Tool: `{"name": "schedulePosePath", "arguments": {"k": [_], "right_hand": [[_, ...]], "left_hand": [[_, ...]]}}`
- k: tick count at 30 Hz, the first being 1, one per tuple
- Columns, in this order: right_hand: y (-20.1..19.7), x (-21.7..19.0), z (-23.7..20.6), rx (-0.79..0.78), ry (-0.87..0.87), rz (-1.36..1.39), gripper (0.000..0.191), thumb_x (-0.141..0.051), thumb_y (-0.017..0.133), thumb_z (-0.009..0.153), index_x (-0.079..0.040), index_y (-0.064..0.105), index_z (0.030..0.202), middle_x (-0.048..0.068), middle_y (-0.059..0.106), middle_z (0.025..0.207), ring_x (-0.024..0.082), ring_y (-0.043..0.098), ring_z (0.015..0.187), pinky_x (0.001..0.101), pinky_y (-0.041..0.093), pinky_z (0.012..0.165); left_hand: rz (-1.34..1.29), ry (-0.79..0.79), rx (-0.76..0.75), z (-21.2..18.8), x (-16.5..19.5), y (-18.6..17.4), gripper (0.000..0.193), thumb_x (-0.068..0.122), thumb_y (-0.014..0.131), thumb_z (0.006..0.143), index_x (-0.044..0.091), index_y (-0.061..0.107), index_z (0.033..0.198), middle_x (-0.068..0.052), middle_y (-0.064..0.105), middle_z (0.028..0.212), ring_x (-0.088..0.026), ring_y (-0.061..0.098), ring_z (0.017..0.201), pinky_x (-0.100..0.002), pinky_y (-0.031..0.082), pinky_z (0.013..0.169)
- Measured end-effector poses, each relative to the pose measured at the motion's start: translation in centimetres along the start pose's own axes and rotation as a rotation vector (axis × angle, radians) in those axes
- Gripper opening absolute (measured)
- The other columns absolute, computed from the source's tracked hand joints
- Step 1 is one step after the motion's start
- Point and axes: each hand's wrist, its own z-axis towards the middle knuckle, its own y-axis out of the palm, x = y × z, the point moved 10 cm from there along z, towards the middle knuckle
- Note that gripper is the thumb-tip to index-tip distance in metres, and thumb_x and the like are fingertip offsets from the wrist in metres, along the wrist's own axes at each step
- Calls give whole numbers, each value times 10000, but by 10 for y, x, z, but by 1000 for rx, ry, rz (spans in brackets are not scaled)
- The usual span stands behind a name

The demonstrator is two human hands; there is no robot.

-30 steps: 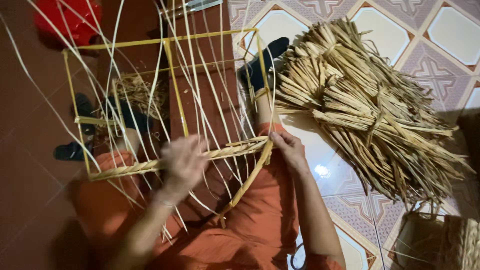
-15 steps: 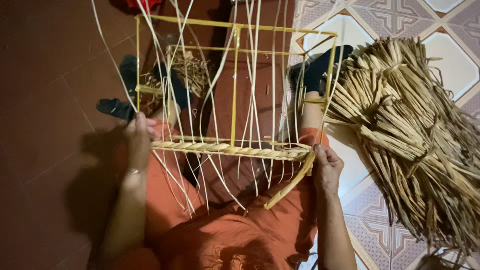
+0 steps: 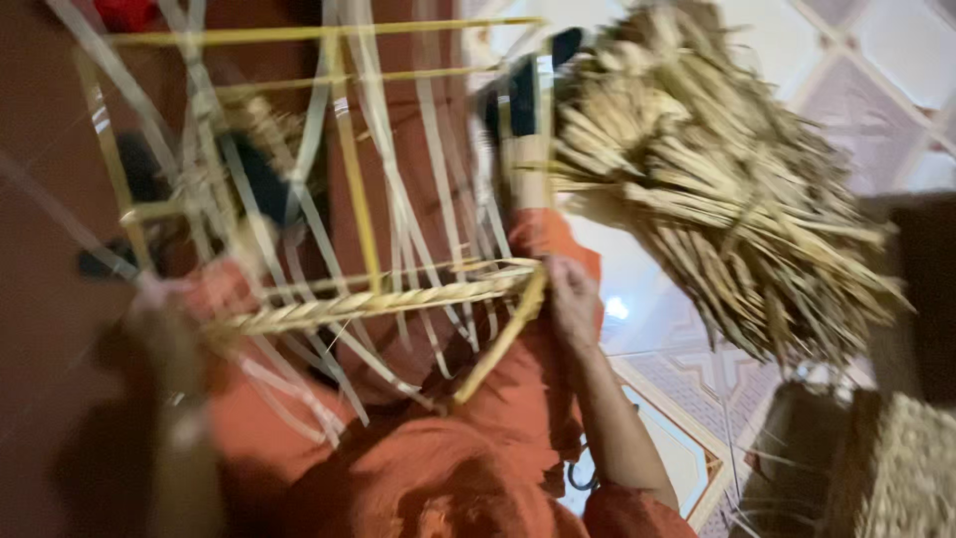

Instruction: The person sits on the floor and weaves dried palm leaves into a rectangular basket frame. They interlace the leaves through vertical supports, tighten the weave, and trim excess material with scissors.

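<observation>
Right hand (image 3: 573, 299): fingers curled and pressed against the right end of the woven band (image 3: 378, 304), at the corner of the frame (image 3: 354, 184); whether a strip is pinched cannot be told. Left hand (image 3: 164, 329): heavily blurred, set at the left end of the same band; finger spread cannot be told. Frame: one, box-shaped, of thin yellow rods, held over the lap above an orange garment (image 3: 448, 468), its far side reaching toward the top edge of the view. Band: one, plaited, pale straw colour, run across the near side of the frame from hand to hand. Strips (image 3: 433, 169): many, flat and pale, strung lengthwise through the frame and hanging loose below the band; number not countable through blur. One stiff yellow strip is slanted down from the right corner. Straw bundle (image 3: 717, 189): one, large, laid on the tiled floor (image 3: 637, 299) just right of the frame. Woven basket (image 3: 906, 468): one, at the lower right corner.
</observation>
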Motion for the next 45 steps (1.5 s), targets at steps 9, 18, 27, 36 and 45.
{"name": "schedulePosePath", "arguments": {"k": [9,18,27,36,45], "right_hand": [[-76,19,98,256,214,707,362,-410,583,1011,-83,590,1166,74,707,882,193,646,709,391,549,678],[-88,54,167,397,360,860,339,-432,755,955,-137,616,863,0,573,695,126,469,517,352,432,528],[13,-90,118,-113,146,1100,274,-320,746,908,-59,683,962,69,720,822,131,588,573,303,496,582],[137,-202,-72,-867,-216,235,163,16,659,838,-33,578,971,115,681,765,220,696,654,338,590,582],[139,-226,-111,-443,-802,-333,128,-148,758,965,-44,683,955,122,655,868,268,666,750,391,543,646]], "left_hand": [[201,6,-80,4,-3,4,370,222,386,1139,-26,629,1008,-112,603,977,-226,569,859,-361,425,815],[617,539,-181,9,15,36,301,129,424,1173,3,496,909,-146,550,919,-228,561,815,-288,447,782],[-273,-20,-196,26,-29,34,218,142,475,1146,-1,610,1051,-131,663,1042,-165,592,873,-271,502,847],[-60,-38,55,9,14,14,352,261,560,1157,-23,456,1335,-104,592,1098,-173,575,901,-301,472,786],[198,433,506,-47,159,-77,366,214,722,973,-12,565,1215,-141,601,1174,-253,577,1043,-383,457,939]]}}
